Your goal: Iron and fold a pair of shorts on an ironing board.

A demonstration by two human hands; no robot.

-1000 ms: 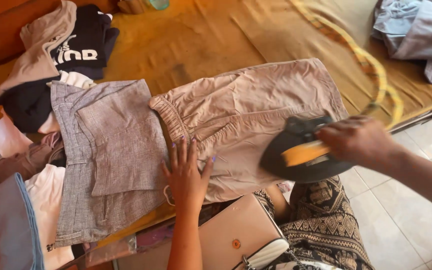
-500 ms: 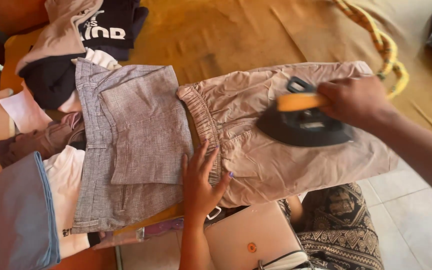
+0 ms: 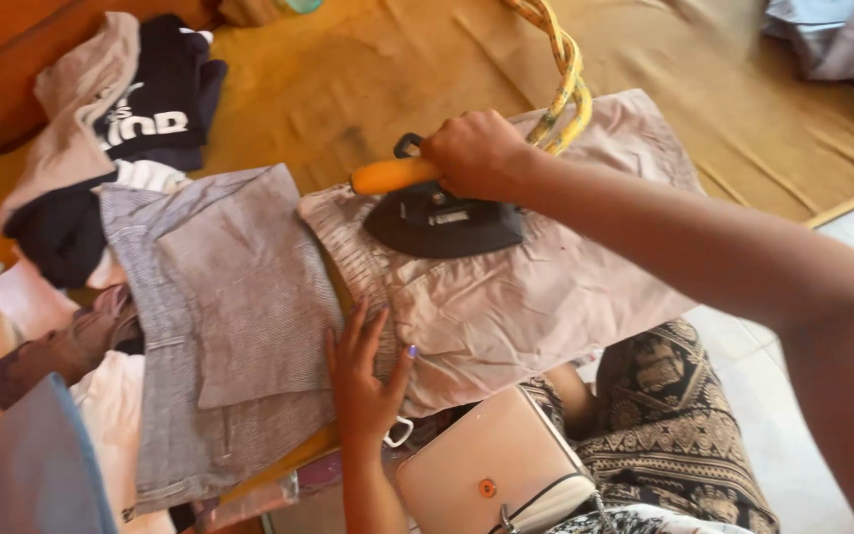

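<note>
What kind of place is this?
Likely a home ironing spot: a black iron with an orange handle pressed on pale beige shorts over an ochre padded cloth surface, with a pile of folded clothes beside it and a tiled floor.

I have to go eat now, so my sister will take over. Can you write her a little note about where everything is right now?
Right hand: gripping the iron's orange handle; the iron sits on the pale shorts, near the waistband.
Left hand: flat on the shorts' front edge, beside the folded grey clothes.
Yellow cord trails away over the shorts.
Done: grey clothes folded, stacked at left.
Left: shorts partly wrinkled; pile of unfolded clothes at far left.
</note>
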